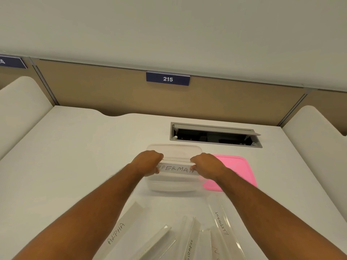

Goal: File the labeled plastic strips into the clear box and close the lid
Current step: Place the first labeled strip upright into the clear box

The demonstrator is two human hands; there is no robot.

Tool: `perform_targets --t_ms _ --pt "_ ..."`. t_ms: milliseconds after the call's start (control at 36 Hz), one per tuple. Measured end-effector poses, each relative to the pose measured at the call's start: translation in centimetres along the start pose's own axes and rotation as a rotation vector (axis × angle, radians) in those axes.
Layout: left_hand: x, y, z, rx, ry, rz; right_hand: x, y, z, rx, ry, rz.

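Observation:
A clear plastic box (173,150) stands open in the middle of the white desk. My left hand (149,162) and my right hand (207,166) each pinch one end of a clear strip labeled SUPERMAN (176,170), held level over the box's near side. The pink lid (238,166) lies flat on the desk just right of the box, partly under my right wrist. Near the front edge lie several more strips, among them ALPHA (120,229), ELEPHANT (222,222) and GIRAFFE (189,246).
An open cable hatch (216,135) is cut into the desk behind the box. A tan partition with a blue sign reading 215 (168,79) closes the back. White side panels (20,109) flank the desk on the left and right.

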State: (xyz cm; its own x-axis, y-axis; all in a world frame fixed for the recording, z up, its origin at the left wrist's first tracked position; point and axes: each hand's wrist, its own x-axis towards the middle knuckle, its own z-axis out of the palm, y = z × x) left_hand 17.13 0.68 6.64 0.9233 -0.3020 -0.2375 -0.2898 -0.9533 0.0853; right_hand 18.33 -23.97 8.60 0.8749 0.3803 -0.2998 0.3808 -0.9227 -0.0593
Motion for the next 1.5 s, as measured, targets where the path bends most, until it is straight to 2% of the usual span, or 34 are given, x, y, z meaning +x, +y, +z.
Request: perform_targets --t_ms 444,639,944,1194,1361,1500 --pt "1.0 0.2 -0.2 0.153 -0.031 0.023 1.5 -0.1 0.5 0.026 -0.017 0.042" --pt "1.0 0.6 -0.3 0.273 -0.029 0.062 1.6 -0.6 0.4 -0.077 -0.027 0.03" --pt "1.3 0.7 0.9 0.29 -0.038 0.044 1.6 -1.6 1.6 -0.236 0.017 0.036" --pt "2.1 0.5 1.5 0.251 -0.072 0.054 1.8 -1.5 3.2 -0.248 0.003 -0.002" --pt "2.3 0.6 2.0 0.337 -0.055 0.119 2.1 -1.3 3.4 -0.198 -0.031 0.017" --pt "2.5 0.3 2.6 0.37 -0.055 0.129 2.3 -0.9 4.0 -0.127 0.023 0.009"
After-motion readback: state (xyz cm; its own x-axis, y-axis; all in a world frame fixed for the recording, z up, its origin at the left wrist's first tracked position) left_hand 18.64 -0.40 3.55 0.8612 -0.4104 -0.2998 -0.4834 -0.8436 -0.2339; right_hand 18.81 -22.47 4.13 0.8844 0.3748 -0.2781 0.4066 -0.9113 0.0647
